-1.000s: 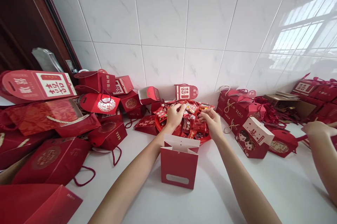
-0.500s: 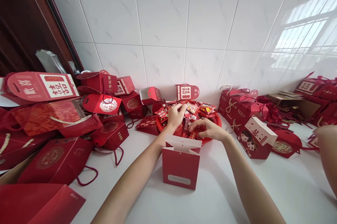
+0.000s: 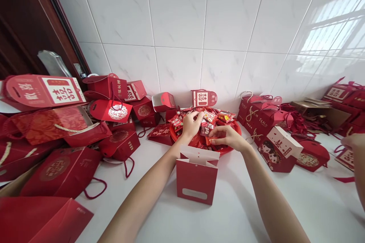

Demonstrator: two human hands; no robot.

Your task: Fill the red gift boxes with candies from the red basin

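A red round basin full of red-wrapped sweets stands near the wall. My left hand is over its left side, fingers curled together; what they hold, if anything, is hidden. On the right, my right hand reaches into the basin, fingertips closed on a small red-orange wrapped sweet. In front of the basin, between my forearms, a red paper gift box stands upright with its top open. Its front has a pale rounded slot, and its contents are out of sight.
Red gift boxes with cord handles are heaped on the left. More boxes stand right of the basin, one bearing cartoon figures. At the far right another person's hand is beside a box. A tiled wall borders the table.
My right hand has shifted slightly up and right among the sweets, fingertips now closed on one. My left hand barely moves. The other person's hand at the right now shows more of a box.
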